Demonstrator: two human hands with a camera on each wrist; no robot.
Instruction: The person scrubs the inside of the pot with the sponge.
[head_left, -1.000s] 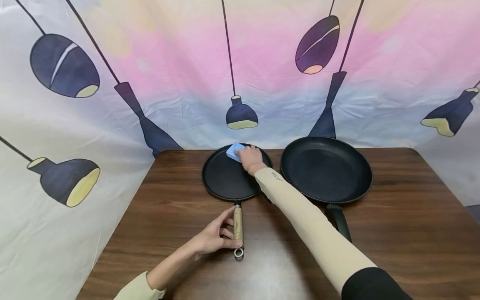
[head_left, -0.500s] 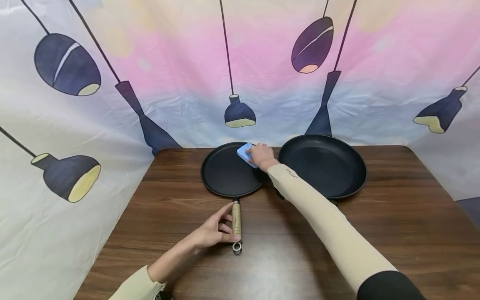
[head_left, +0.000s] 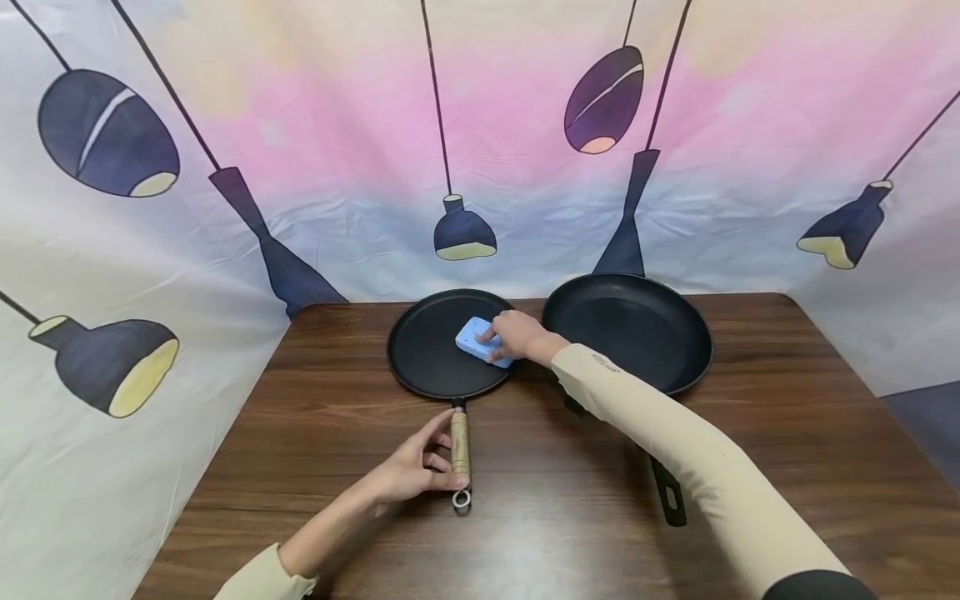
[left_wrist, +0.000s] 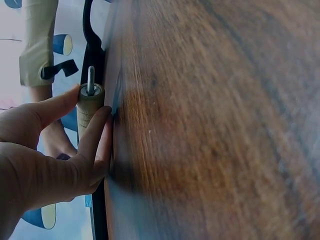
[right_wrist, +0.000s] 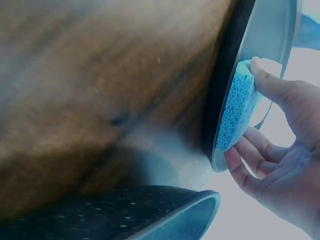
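A flat black crepe pan (head_left: 423,350) lies on the table with its wooden handle (head_left: 460,446) toward me. My left hand (head_left: 412,467) holds that handle from the left, thumb near the ring end and fingers along its side. In the left wrist view the handle (left_wrist: 90,102) sits between thumb and fingers. A light blue sponge (head_left: 474,335) rests on the right part of the pan's surface. My right hand (head_left: 521,335) grips the sponge from the right. Seen from the right wrist, the porous blue sponge (right_wrist: 237,107) lies against the pan just inside its rim, between thumb and fingers.
A larger, deeper black frying pan (head_left: 622,321) stands to the right, close beside the first; its black handle (head_left: 667,493) points toward me, partly under the right sleeve (head_left: 667,425). The brown wooden table (head_left: 337,375) ends at a printed cloth backdrop (head_left: 360,167).
My right hand has drawn the sponge from the far part of the crepe pan rightward, then nearer to me. The left hand keeps its hold on the handle. The view has shifted slightly.
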